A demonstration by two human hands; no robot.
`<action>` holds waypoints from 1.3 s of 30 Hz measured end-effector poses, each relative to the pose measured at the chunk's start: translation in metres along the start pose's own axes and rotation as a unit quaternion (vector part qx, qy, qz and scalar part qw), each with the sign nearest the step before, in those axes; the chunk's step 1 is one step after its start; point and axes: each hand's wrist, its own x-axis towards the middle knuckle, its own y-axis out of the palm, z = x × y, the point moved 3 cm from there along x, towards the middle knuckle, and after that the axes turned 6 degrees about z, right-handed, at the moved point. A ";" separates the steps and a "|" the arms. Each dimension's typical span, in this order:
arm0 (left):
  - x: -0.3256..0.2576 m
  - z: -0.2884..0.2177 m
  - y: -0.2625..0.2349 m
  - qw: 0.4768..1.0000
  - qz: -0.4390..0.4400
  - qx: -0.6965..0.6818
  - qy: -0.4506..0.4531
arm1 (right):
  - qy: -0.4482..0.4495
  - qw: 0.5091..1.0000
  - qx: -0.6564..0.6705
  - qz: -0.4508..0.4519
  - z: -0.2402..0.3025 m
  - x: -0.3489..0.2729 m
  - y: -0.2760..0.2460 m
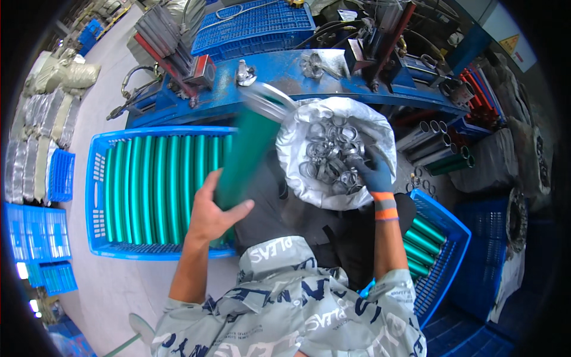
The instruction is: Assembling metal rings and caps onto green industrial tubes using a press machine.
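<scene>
A glossy green cylindrical tube (245, 146), blurred and tilted, stands just left of the open white woven sack, its pale silvery upper end at the sack's rim; whether they touch cannot be told. The bare left hand (209, 209) grasps it near the lower end, fingers along one side and thumb stretched out on the other, forearm rising steeply. The right hand (376, 171), in a blue-grey glove with an orange cuff, reaches down inside the sack's right side; whether its fingers grip anything cannot be told. The white woven sack (289, 172) holds a heap of silvery metal rings (326, 169). Left of the sack, a blue plastic crate (97, 196) holds a row of green tubes (157, 190); to its lower right, another blue crate (450, 262) holds more green tubes (423, 244). Beyond the sack runs a blue metal table (276, 68).
</scene>
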 end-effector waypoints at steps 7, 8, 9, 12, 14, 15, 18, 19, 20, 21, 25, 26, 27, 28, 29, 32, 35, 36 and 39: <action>-0.004 0.022 0.038 0.905 -0.059 -0.421 0.000 | 0.105 0.930 -0.350 0.028 -0.066 0.038 0.030; -0.004 0.026 0.044 0.910 -0.042 -0.412 -0.016 | 0.133 0.916 -0.379 0.018 -0.070 0.039 0.028; -0.004 0.032 0.048 0.878 -0.061 -0.473 -0.035 | 0.137 0.915 -0.380 0.027 -0.074 0.039 0.026; -0.005 0.043 0.059 0.827 -0.075 -0.554 -0.067 | 0.126 0.929 -0.347 0.018 -0.089 0.035 0.016; -0.006 0.050 0.063 0.802 -0.118 -0.581 -0.074 | 0.106 0.942 -0.318 0.002 -0.100 0.030 0.013; -0.006 0.052 0.067 0.796 -0.103 -0.588 -0.105 | 0.108 0.950 -0.293 -0.021 -0.105 0.029 0.012; -0.008 0.055 0.070 0.780 -0.117 -0.604 -0.114 | 0.092 0.949 -0.298 -0.036 -0.113 0.026 0.014; -0.009 0.056 0.071 0.780 -0.125 -0.601 -0.120 | 0.036 0.950 -0.309 -0.018 -0.109 0.027 0.017; -0.011 0.055 0.069 0.790 -0.144 -0.588 -0.093 | 0.072 0.941 -0.329 -0.026 -0.108 0.026 0.016; -0.012 0.056 0.069 0.780 -0.135 -0.598 -0.126 | 0.044 0.944 -0.322 -0.057 -0.100 0.025 0.014; -0.018 0.060 0.070 0.767 -0.160 -0.606 -0.138 | -0.056 0.986 0.091 -0.128 -0.058 0.007 0.018; -0.018 0.060 0.070 0.776 -0.183 -0.593 -0.110 | 0.057 0.932 0.352 -0.062 -0.054 0.002 0.025; -0.019 0.062 0.078 0.764 -0.164 -0.608 -0.144 | 0.045 0.890 0.452 -0.044 -0.042 -0.011 0.034; -0.019 0.064 0.085 0.752 -0.166 -0.616 -0.166 | 0.033 0.856 0.516 0.001 -0.028 -0.022 0.047; -0.017 0.064 0.085 0.761 -0.184 -0.604 -0.147 | 0.030 0.841 0.538 0.039 -0.014 -0.034 0.059; -0.014 0.063 0.094 0.753 -0.176 -0.609 -0.178 | 0.039 0.864 0.498 0.052 0.013 -0.054 0.075; -0.011 0.060 0.097 0.761 -0.155 -0.610 -0.158 | 0.016 0.897 0.441 0.022 0.027 -0.060 0.072; -0.010 0.062 0.101 0.747 -0.139 -0.622 -0.192 | -0.010 0.893 0.445 0.063 0.032 -0.061 0.070; -0.012 0.064 0.105 0.754 -0.139 -0.613 -0.191 | -0.060 0.911 0.405 0.046 0.048 -0.065 0.072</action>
